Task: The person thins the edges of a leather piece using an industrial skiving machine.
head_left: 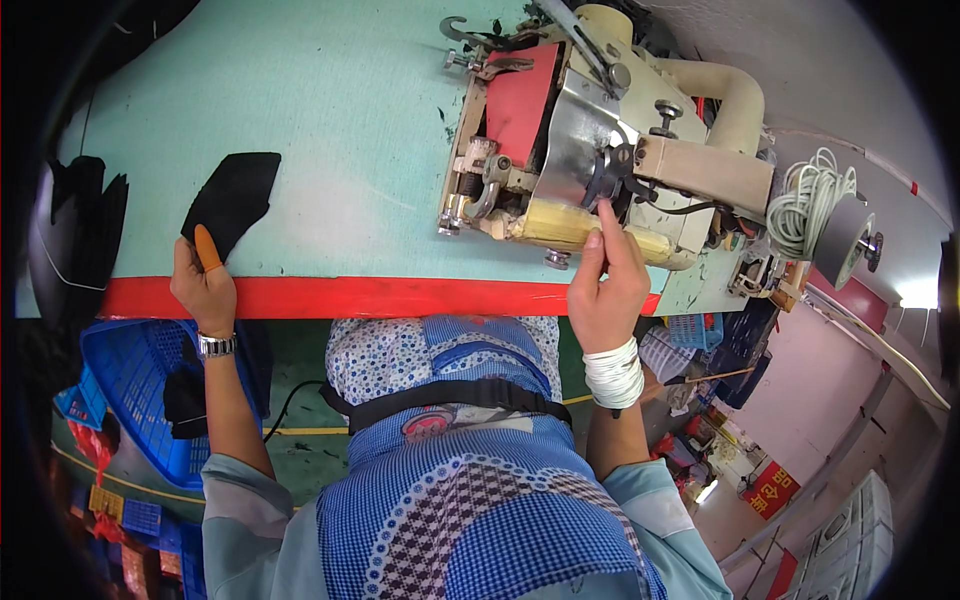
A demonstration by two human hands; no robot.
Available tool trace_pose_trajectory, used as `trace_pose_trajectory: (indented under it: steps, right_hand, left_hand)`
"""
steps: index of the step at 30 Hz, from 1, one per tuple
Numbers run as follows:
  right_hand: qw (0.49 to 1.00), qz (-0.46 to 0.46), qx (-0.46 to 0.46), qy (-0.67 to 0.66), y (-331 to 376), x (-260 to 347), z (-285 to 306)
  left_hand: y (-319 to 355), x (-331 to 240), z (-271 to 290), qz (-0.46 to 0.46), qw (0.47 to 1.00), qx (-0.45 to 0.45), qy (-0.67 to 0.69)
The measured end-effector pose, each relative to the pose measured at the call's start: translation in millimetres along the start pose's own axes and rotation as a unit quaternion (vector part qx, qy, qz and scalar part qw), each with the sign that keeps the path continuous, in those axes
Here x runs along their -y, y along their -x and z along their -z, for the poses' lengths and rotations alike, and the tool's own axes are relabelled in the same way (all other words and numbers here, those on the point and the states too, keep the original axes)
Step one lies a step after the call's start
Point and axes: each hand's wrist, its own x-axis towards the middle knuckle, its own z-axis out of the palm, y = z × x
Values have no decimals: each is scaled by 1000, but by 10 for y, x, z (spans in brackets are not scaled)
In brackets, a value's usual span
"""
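My left hand (204, 290) is closed on the near end of a flat black piece of material (237, 200), which lies on the pale green table. An orange finger cover (207, 247) sits on one of its fingers. My right hand (612, 285), a white cord wound round its wrist, is at the front of a cream-coloured bench machine (700, 150). Its index finger reaches up to a black part (608, 172) beside the curved metal plate (580, 125), and the thumb points up next to it. Nothing shows in that hand; its other fingers are partly hidden.
Black pieces (88, 225) are stacked at the table's left end. A red strip (400, 297) runs along the near edge of the table (340, 130). Below left stands a blue plastic basket (130, 390) with black pieces in it. A coiled pale cable (810, 205) hangs on the machine's right.
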Motion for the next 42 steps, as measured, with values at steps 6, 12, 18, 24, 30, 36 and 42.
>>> trace_pose_trajectory:
  steps: [6,12,18,24,30,36,42]
  right_hand:
    - [981,72,19,180,59,-10,-24]
    - [988,-70,-102,-88,91,-4,51]
    - [870,-239,-21,-431,-210,44,162]
    - [791,-321,56,-518,-162,42,383]
    - [837,-238,-65,-489,-38,48,997]
    - [843,137,-162,-494,-92,553,2401]
    - [836,74,-273,-471,284,-80,2387]
  left_hand:
    - [2,-56,-49,-1,1000,-5,6]
    - [-5,-63,-97,-8,1000,0,3]
    - [-3,-227,-156,33,999,-13,-17]
    - [-150,-501,106,92,990,85,-66]
    - [-392,-1201,233,62,990,116,-51]
    - [-828,-2402,86,-127,961,240,60]
    - [-1099,-3417,234,-327,912,219,117]
